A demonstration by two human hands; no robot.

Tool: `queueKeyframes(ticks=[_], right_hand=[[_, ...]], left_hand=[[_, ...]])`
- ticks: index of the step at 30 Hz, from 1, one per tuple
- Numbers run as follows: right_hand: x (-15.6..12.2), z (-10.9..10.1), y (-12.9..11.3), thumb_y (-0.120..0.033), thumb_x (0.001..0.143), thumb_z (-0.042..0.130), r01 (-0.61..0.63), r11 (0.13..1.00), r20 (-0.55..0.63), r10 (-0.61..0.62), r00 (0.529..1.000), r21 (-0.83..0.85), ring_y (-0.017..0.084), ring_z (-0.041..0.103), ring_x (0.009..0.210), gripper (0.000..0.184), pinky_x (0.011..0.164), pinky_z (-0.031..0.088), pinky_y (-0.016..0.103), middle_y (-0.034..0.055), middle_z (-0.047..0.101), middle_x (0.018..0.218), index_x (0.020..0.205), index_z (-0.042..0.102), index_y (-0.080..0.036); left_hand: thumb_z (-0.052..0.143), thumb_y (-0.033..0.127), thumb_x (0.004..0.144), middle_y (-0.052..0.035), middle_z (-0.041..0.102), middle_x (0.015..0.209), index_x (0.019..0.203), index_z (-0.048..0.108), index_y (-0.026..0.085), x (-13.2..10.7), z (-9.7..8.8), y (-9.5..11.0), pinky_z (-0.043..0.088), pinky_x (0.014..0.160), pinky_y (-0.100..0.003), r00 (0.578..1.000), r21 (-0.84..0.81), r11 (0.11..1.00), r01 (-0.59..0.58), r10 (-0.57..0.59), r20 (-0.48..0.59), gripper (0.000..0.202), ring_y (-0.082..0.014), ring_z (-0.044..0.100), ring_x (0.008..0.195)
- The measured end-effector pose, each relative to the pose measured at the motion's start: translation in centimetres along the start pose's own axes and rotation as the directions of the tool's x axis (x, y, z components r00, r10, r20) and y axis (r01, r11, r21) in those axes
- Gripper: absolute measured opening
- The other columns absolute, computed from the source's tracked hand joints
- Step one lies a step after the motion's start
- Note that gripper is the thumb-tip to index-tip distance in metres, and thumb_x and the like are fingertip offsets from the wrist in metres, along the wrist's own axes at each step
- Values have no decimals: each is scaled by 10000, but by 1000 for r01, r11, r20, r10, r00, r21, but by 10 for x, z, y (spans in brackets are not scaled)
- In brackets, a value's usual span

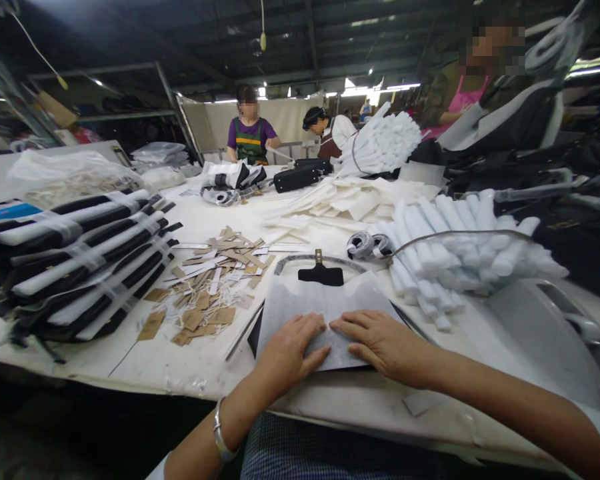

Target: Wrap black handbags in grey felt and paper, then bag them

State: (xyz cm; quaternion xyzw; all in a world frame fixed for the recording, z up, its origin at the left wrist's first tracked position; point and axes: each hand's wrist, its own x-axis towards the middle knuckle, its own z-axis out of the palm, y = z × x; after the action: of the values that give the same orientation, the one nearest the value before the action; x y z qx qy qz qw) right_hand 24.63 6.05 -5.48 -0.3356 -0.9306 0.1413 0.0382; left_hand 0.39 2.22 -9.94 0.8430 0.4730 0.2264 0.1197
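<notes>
A sheet of thin white tissue paper (325,300) lies over a black handbag (253,339) that rests flat at the table's front edge. My left hand (293,347) lies on the left half of the paper, fingers stretched out. On the right half, my right hand (385,343) presses down with its fingers spread, and the fingertips of both hands nearly meet. Beyond the paper show the bag's black flap with a metal clasp (319,257) and its wrapped handle (281,263), which arches away from me. Most of the bag's body is hidden under the paper.
Left stands a stack of wrapped black bags (85,260), beside a pile of brown tags (207,313). Bundled white foam rolls (450,247) and coiled wrapped straps (367,245) lie right. White sheets (340,200) spread behind. Co-workers (253,130) work across the table (190,367).
</notes>
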Motion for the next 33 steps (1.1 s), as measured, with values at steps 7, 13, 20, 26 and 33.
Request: queueKeyframes(ticks=[7,13,20,26,33], right_hand=[[3,3,2,-404,1001,449,47,997,-6,-47,999,-55,270,567,1166,432,981,441,453,93,610,1304,1416,497,-298],[1,3,-2,-379,997,467,63,993,17,-62,998,-99,285,565,1172,403,981,442,482,99,601,1317,1389,532,-318],[-4,3,-1,-383,1013,435,45,998,-18,-45,999,-46,249,530,1273,467,1055,427,450,106,547,1434,1462,456,-255],[2,2,-2,-322,994,433,115,973,26,-112,993,-203,333,424,1388,497,1123,276,640,140,485,1491,1477,436,-203],[11,-6,21,-487,974,458,164,986,157,-156,975,-40,359,254,1472,606,1152,222,646,125,271,1609,1524,354,-255]], left_hand=[[567,359,952,-83,575,1411,1323,502,224,-1,1,0,378,1155,-463,999,-20,999,-35,35,-1,401,-237,535,1306],[591,351,936,-76,596,1383,1286,522,215,-2,0,1,381,1154,-447,999,-35,999,-34,34,-2,382,-230,549,1286],[553,398,958,-95,579,1400,1342,480,212,0,0,0,398,1136,-455,999,-8,999,-34,34,-6,433,-237,545,1292],[446,386,1007,-122,543,1442,1386,485,160,4,-12,5,360,1143,-477,986,121,988,-94,75,152,443,-266,485,1353],[491,542,951,-117,327,1590,1432,449,206,19,-39,-10,192,1201,-542,934,118,975,-191,143,327,589,-312,259,1480]])
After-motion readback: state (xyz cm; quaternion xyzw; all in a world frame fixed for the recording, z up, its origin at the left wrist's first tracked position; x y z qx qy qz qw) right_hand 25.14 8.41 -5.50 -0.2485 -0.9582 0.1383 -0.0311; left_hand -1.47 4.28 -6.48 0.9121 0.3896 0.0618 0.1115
